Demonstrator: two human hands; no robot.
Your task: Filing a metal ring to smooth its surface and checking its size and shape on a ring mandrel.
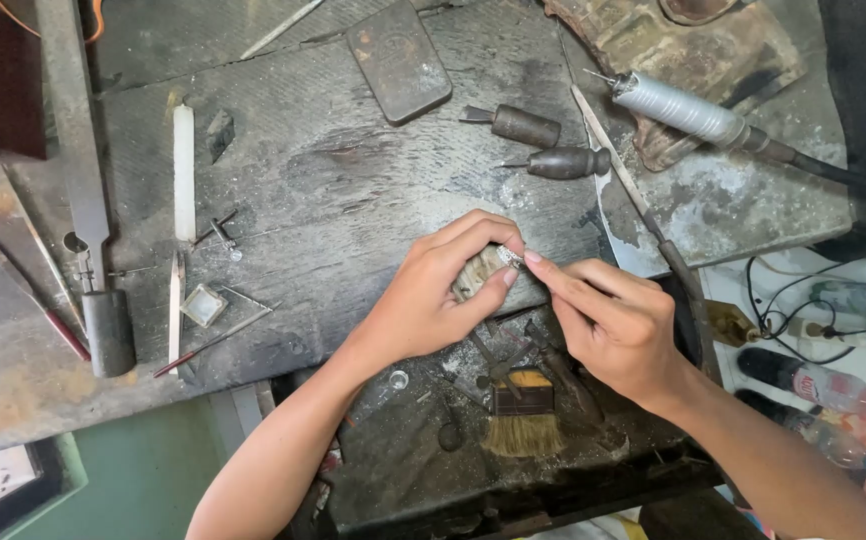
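Note:
My left hand [431,295] grips a worn wooden bench peg [475,272] and pinches a small silvery metal piece [509,259] against it with thumb and forefinger. The fingertips of my right hand [608,320] meet the same silvery piece from the right. Both hands are over the front middle of a dark, scarred workbench [333,190]. What my right hand holds besides the piece is hidden by its fingers.
A bristle brush [523,412] lies in the tray below my hands. Two wooden-handled gravers [543,145], a flat metal tin [398,60], a white stick [184,170], tweezers [175,305], a long file [643,205] and a rotary handpiece [683,110] lie around. Plastic bottles [823,385] lie at right.

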